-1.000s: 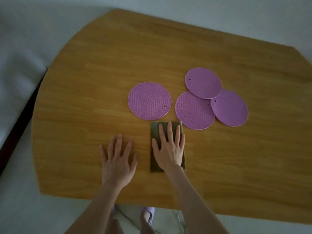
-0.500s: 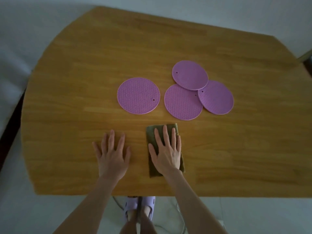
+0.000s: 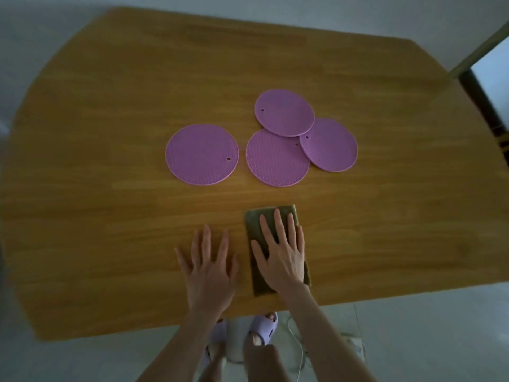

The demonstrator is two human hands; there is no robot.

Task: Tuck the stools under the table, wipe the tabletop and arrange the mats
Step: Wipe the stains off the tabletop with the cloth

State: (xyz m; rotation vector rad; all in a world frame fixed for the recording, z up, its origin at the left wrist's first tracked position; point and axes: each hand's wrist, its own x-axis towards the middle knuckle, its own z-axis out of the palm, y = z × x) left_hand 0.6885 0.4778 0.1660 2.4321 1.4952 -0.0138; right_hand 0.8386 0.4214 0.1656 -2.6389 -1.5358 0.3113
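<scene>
The olive-green cloth (image 3: 254, 223) lies flat on the wooden tabletop (image 3: 110, 128), in the lower centre of the frame near the table's near edge. The right hand (image 3: 283, 257) rests palm down on it. Its fingers (image 3: 278, 226) are straight and slightly spread, pointing toward the top of the frame. The fingertips stop just short of the cloth's far edge, and the little finger lies along its right edge. A strip of cloth shows left of the thumb and beside the wrist.

Just left of the cloth, the left hand (image 3: 210, 268) lies flat on bare wood with its fingers spread, not touching the cloth.

Four round purple mats sit above the hands in mid-frame. The lone mat (image 3: 202, 154) is on the left. On the right is a cluster in which the top mat (image 3: 284, 112) overlaps the lower mat (image 3: 272, 161) and the right mat (image 3: 333, 147).

Lilac slippers (image 3: 264, 325) show below the table edge.
</scene>
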